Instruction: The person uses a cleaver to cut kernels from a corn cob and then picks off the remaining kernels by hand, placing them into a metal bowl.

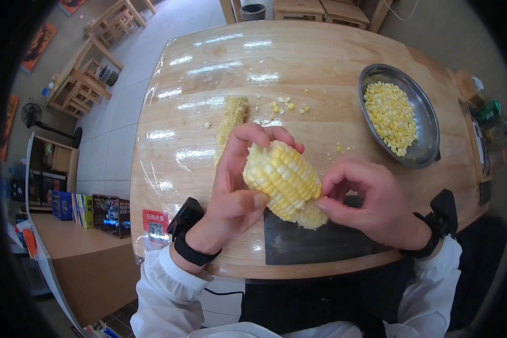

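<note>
My left hand (234, 186) is wrapped round a corn cob (281, 177), thumb in front and fingers behind. Yellow and whitish kernels cover most of the cob, while its lower right end is stripped to pale pith. At that end, the thumb and forefinger of my right hand (377, 203) pinch against the edge of the kernels. Whether a loose kernel sits between these fingertips is hidden. A stripped cob (231, 115) lies on the wooden table (310, 56), partly behind my left hand. Loose kernels (287, 105) are scattered beside it.
A metal bowl (428, 127) of corn kernels (390, 115) stands at the right. Below the cob lies a dark flat mat (315, 245) near the table's front edge. A red QR-code sign (156, 225) is at the left edge. A green can (488, 111) stands far right.
</note>
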Motion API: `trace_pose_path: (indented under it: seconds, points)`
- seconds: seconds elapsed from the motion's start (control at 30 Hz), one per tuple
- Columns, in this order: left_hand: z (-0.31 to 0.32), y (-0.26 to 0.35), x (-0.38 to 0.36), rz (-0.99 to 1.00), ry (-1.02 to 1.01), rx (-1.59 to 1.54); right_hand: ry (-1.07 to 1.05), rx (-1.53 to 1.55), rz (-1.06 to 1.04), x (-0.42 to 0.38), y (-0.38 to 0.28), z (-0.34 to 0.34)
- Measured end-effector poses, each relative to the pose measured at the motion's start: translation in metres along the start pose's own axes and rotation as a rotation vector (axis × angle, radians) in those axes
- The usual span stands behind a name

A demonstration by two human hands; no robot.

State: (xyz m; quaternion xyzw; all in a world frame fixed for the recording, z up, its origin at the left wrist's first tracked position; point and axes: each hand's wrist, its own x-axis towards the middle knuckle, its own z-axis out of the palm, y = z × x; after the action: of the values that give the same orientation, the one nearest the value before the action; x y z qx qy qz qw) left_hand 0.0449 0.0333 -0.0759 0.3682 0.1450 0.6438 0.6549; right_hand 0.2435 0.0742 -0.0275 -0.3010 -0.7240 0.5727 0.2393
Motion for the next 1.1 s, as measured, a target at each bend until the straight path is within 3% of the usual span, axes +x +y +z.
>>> trace_pose_path:
  seconds: [0.03,0.23,0.3,0.37,0.5,0.57,0.8,0.9,1.1]
  points:
    - [0.000,-0.001,0.000,-0.002,0.000,-0.001,-0.045,0.044,0.133,0.000,0.000,-0.001]
    - [0.004,0.005,0.002,-0.099,0.170,-0.262,-0.085,0.132,0.270,0.011,-0.001,-0.024]
    - [0.002,0.008,0.002,-0.061,0.127,-0.297,-0.025,-0.017,0.148,0.015,0.014,-0.023]
    - [0.001,0.006,0.001,-0.067,0.101,-0.290,0.141,-0.285,-0.204,0.018,0.019,-0.020]
    - [-0.002,0.002,0.000,-0.131,0.104,-0.275,0.153,-0.247,-0.344,0.016,0.003,-0.009]
    - [0.001,0.003,-0.001,-0.133,0.136,-0.266,0.169,-0.509,-0.619,0.015,-0.001,-0.003]
    - [0.007,0.004,0.000,-0.101,0.210,-0.174,0.207,-0.682,-0.718,0.018,0.004,0.000]
    - [0.005,0.000,-0.001,-0.023,0.175,-0.034,0.150,-0.640,-0.579,0.019,0.007,0.000]
    - [0.006,0.000,-0.003,-0.084,0.269,-0.174,0.176,-0.696,-0.765,0.029,0.012,-0.004]
